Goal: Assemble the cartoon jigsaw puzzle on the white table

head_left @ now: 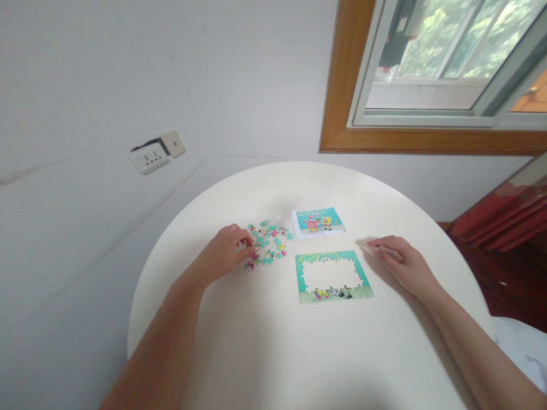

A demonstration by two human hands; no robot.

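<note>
A heap of small teal and pink puzzle pieces point(271, 244) lies on the round white table point(265, 347). My left hand point(225, 250) rests at the heap's left edge, fingers curled and pinched on pieces there; what they grip is too small to name. A teal puzzle frame point(332, 276) with an empty white middle lies right of the heap. My right hand point(404, 263) lies flat on the table just right of the frame, fingers stretched out, holding nothing. A cartoon reference picture point(318, 221) sits behind the frame.
The table stands against a white wall with a power socket point(149, 158) at the left. A wood-framed window point(427, 74) is at the upper right. Dark red furniture point(508, 222) stands beyond the table's right edge.
</note>
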